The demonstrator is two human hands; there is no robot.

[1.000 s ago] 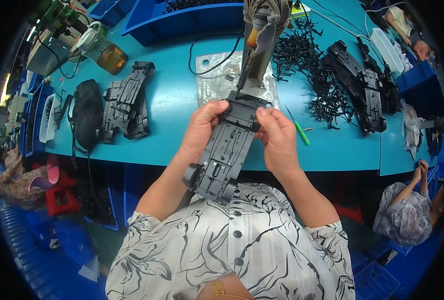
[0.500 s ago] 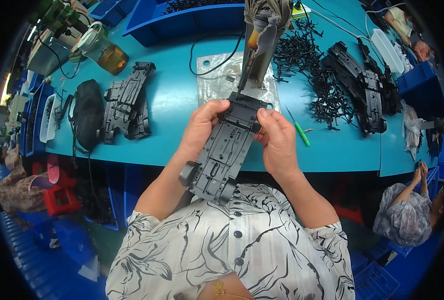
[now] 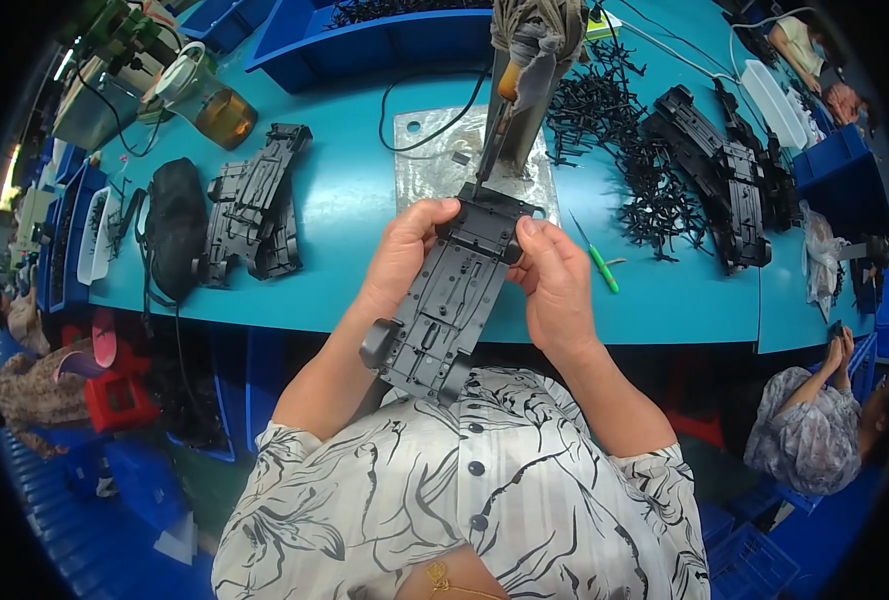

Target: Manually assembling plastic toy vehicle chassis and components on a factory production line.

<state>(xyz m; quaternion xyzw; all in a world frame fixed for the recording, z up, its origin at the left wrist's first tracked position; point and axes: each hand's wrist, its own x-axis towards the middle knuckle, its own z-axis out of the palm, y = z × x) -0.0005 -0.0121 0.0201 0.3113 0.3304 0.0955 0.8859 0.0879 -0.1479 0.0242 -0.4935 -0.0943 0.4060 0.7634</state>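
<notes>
A long black plastic toy-car chassis [image 3: 443, 305] is held in both hands, tilted, its near end close to my shirt. My left hand [image 3: 401, 252] is closed on its far left corner, thumb on top. On the far right corner, my right hand [image 3: 555, 275] pinches the edge, thumb also on top. The chassis' far end lies under the thin metal tip of an upright tool [image 3: 495, 140] with a cloth-wrapped top. Whether the tip touches the plastic I cannot tell. Beneath the tool is a scuffed metal plate [image 3: 430, 180].
More black chassis lie stacked at left [image 3: 255, 205] and right [image 3: 735, 180]. A heap of small black branched parts [image 3: 655, 190] sits right of the tool, near a green-handled screwdriver [image 3: 605, 270]. A jug of amber liquid [image 3: 220, 115], a black pouch [image 3: 175, 230] and a blue bin [image 3: 365, 45] stand around.
</notes>
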